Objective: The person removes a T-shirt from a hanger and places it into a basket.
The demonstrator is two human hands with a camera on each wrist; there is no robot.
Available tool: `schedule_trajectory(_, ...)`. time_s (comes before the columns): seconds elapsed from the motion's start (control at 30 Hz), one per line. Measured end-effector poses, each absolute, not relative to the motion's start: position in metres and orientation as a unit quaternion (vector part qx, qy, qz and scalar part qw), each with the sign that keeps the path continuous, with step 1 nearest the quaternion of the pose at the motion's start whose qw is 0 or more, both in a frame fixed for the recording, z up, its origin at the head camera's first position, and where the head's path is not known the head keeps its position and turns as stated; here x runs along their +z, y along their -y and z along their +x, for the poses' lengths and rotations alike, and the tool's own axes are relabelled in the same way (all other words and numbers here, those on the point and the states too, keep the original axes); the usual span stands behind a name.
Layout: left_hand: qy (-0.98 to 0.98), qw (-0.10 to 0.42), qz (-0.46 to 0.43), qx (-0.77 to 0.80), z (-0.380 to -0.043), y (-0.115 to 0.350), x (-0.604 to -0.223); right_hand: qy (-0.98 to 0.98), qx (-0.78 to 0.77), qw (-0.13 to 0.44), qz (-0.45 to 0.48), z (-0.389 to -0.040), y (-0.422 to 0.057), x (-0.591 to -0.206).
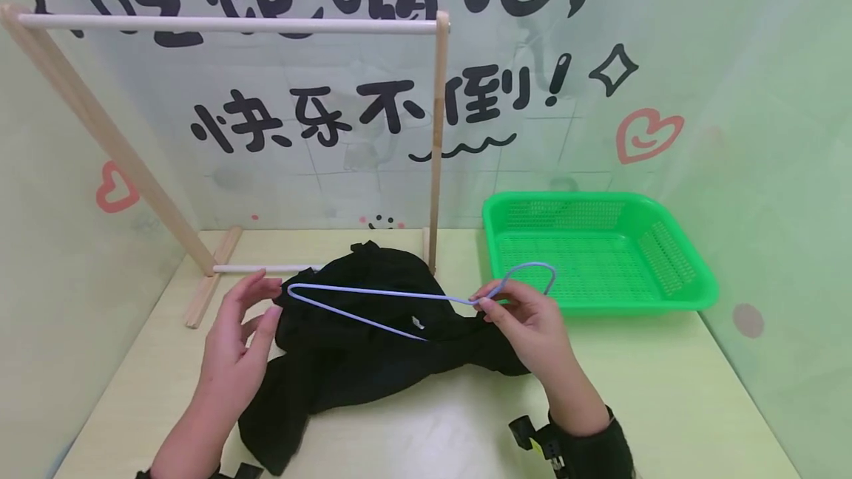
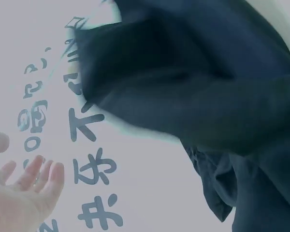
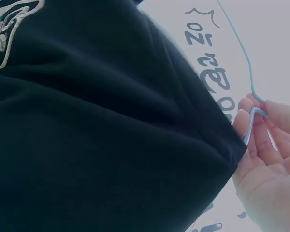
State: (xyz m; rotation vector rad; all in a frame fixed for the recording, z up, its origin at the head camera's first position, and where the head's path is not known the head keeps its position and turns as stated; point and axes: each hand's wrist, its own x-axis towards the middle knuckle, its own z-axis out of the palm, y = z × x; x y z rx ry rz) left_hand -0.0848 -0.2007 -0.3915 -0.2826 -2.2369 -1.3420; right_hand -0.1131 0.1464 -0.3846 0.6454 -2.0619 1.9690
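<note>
A light-purple wire clothes hanger (image 1: 379, 291) slants across a black garment (image 1: 359, 383), and its lower wire disappears into the dark cloth. My right hand (image 1: 529, 320) pinches the hanger at the base of its hook, fingertips close to a corner of the garment in the right wrist view. By the hanger's left end is my left hand (image 1: 233, 346), thumb and fingers parted at the cloth's edge. In the left wrist view these fingers (image 2: 53, 183) are loosely spread and apart from the garment. A pale print (image 3: 9, 29) shows on the garment in the right wrist view.
Behind the garment stands a wooden rack with a white top rail (image 1: 233, 24). A green plastic basket (image 1: 599, 305) sits at the back right of the pale table (image 1: 639, 390). Printed sheets with black lettering enclose the table's back and sides.
</note>
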Motion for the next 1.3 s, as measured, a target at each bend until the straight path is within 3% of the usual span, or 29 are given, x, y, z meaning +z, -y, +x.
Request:
schedule_trajectory(0.17,0.818,0.253,-0.139,-0.497,-0.087,0.195,-0.388,0.714,0.659,0.111,0.207,-0.116,-0.144,-0.388)
schedule_trajectory(0.37,0.867,0.266,-0.184,-0.38,-0.089,0.183,-0.381,0.724,0.646,0.106,0.217,-0.118,-0.141,-0.39)
schedule_trajectory(0.63,0.889,0.247,-0.271,-0.274,-0.092,0.171,-0.38,0.747,0.613,0.092,0.241,-0.117,-0.134,-0.388)
schedule_trajectory(0.93,0.89,0.274,-0.28,-0.235,-0.098,0.167,-0.384,0.766,0.589,0.077,0.245,-0.116,-0.126,-0.388)
schedule_trajectory(1.3,0.876,0.262,-0.266,-0.304,-0.103,0.175,-0.393,0.819,0.53,0.075,0.205,-0.118,-0.127,-0.39)
